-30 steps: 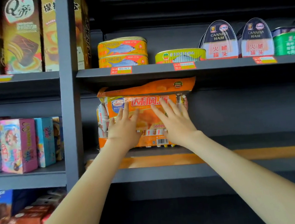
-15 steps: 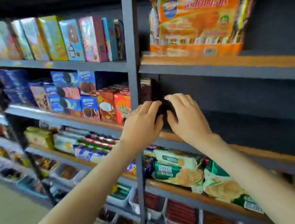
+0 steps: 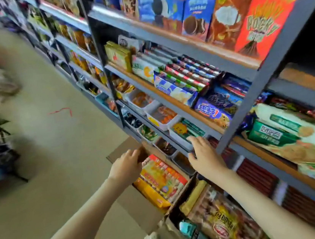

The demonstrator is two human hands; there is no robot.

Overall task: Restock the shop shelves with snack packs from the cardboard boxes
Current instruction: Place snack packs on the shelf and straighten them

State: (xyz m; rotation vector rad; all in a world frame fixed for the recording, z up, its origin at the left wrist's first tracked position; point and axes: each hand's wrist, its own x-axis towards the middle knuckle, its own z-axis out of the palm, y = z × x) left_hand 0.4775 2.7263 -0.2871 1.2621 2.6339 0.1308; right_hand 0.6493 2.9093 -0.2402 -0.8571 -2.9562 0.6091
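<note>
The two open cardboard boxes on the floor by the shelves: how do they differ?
The farther cardboard box holds orange and yellow snack packs; the nearer cardboard box holds brownish packs.
Both hands, the left hand and the right hand, hover empty over the farther box; none is over the nearer box.
Both boxes stand open on the floor against the shelving.

Both hands hang empty, fingers loose, above an open cardboard box [image 3: 135, 203] on the floor: the left hand [image 3: 125, 164] over its far flap, the right hand [image 3: 203, 154] before the shelf edge [image 3: 153, 123]. An orange snack pack [image 3: 161, 178] lies inside, and a second box [image 3: 172, 234] of packs stands nearer.
</note>
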